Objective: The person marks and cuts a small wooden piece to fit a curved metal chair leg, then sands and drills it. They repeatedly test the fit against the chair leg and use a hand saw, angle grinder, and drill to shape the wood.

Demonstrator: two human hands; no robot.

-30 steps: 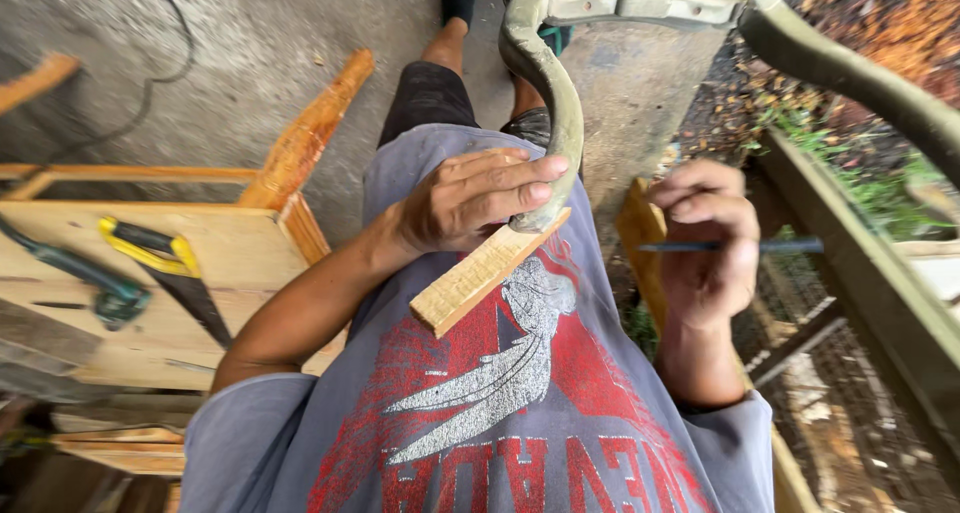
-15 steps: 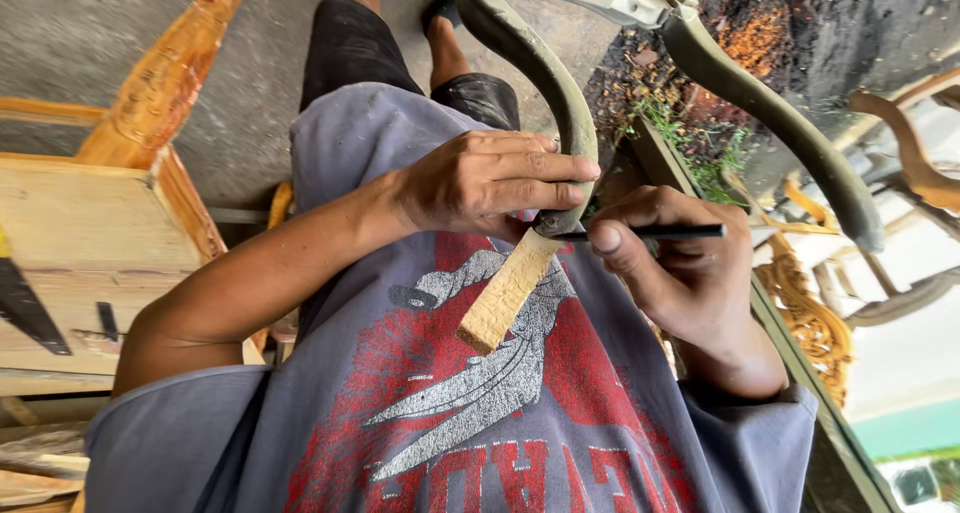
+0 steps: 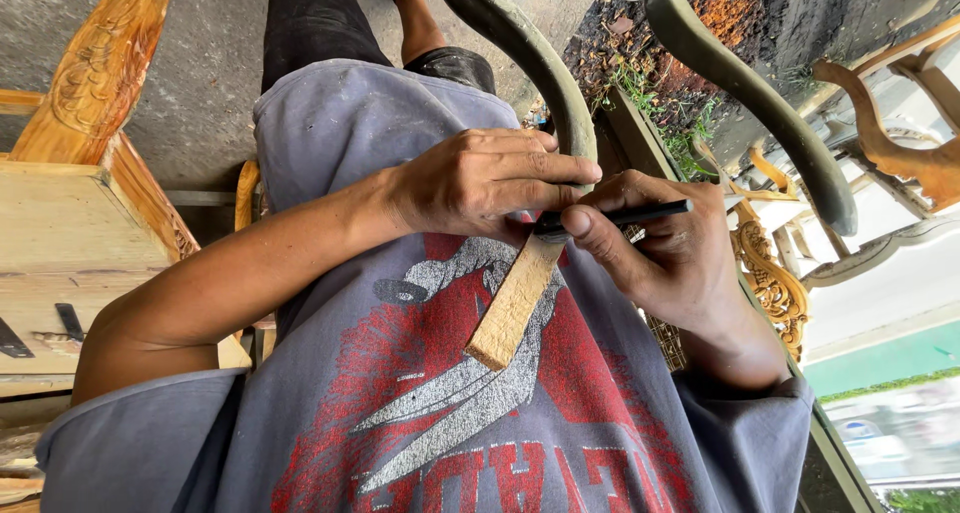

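My left hand (image 3: 480, 178) grips a long curved wooden piece (image 3: 512, 308) against my chest. Its near end is bare pale wood, and its grey-green part arches away over my lap. My right hand (image 3: 670, 258) holds a thin black pencil (image 3: 640, 213) in its fingers. The pencil's tip rests on the wood just below my left fingers, and the two hands touch there. My grey shirt with a red and white print fills the lower view.
A pale wooden bench (image 3: 60, 243) with a carved wooden part (image 3: 100, 63) stands at the left. A second grey-green curved piece (image 3: 760, 103) and several ornate carved wooden pieces (image 3: 770, 283) lie at the right, beside soil and weeds (image 3: 660, 83). The floor is concrete.
My right hand has brought the pencil from off to the right up to the wood under my left fingers. The view has closed in on the hands.
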